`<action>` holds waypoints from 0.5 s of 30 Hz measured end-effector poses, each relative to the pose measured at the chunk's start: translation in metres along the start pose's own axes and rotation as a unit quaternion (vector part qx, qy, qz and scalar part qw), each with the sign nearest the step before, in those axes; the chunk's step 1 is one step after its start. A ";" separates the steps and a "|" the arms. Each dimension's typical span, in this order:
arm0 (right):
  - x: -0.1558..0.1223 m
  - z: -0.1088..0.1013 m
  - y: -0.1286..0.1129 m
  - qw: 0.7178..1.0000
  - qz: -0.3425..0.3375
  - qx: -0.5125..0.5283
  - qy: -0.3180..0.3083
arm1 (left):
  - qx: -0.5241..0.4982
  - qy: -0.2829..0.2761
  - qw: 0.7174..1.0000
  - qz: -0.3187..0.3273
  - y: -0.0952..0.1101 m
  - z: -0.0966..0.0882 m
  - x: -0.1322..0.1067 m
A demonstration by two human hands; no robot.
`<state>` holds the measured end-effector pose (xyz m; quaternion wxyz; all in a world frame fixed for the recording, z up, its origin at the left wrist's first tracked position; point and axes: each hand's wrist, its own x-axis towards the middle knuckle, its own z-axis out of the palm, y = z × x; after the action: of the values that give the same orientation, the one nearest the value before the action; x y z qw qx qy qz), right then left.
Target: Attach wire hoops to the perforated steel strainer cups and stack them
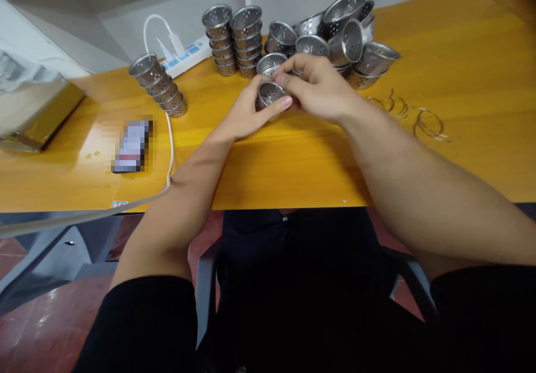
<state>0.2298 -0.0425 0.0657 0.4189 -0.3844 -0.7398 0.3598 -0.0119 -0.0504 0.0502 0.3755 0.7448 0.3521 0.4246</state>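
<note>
My left hand (249, 110) is wrapped around a small perforated metal cup (268, 95), its thumb lying across the near side. My right hand (312, 85) is at the cup's right rim, thumb and forefinger pinched together there. Whatever the pinch holds, if anything, is too small or hidden to make out. Just behind the hands stands another perforated cup (271, 63). Beyond my right hand lies a heap of loose and nested metal cups (347, 41). Several thin wire rings (429, 124) rest on the table by my right forearm.
Two upright stacks of cups (247, 41) stand at the back, and a leaning stack (159, 85) is on the left. A power strip (190, 57) with a white cable, a phone (133, 146) and a cardboard box (42, 113) are on the wooden table (288, 172).
</note>
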 end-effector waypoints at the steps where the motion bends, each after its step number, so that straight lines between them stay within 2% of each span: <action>1: -0.002 -0.002 -0.004 0.999 0.004 0.030 -0.013 | -0.019 0.010 1.000 -0.018 0.000 -0.001 0.000; 5: -0.008 -0.011 -0.019 0.989 -0.038 0.128 -0.065 | -0.075 0.021 0.996 -0.052 -0.002 -0.006 0.001; 9: -0.009 -0.012 -0.023 0.981 -0.057 0.146 -0.112 | -0.119 0.022 0.990 -0.070 -0.004 -0.005 -0.001; 12: -0.010 -0.007 -0.024 0.977 -0.043 0.177 -0.107 | -0.118 0.030 0.989 -0.083 -0.004 -0.004 -0.001; 15: -0.012 -0.002 -0.027 0.981 -0.019 0.176 -0.084 | -0.118 0.007 0.992 -0.048 -0.007 -0.006 0.001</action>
<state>0.2284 -0.0647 0.0854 0.4235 -0.2589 -0.7045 0.5073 -0.0180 -0.0443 0.0468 0.4782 0.6748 0.3373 0.4496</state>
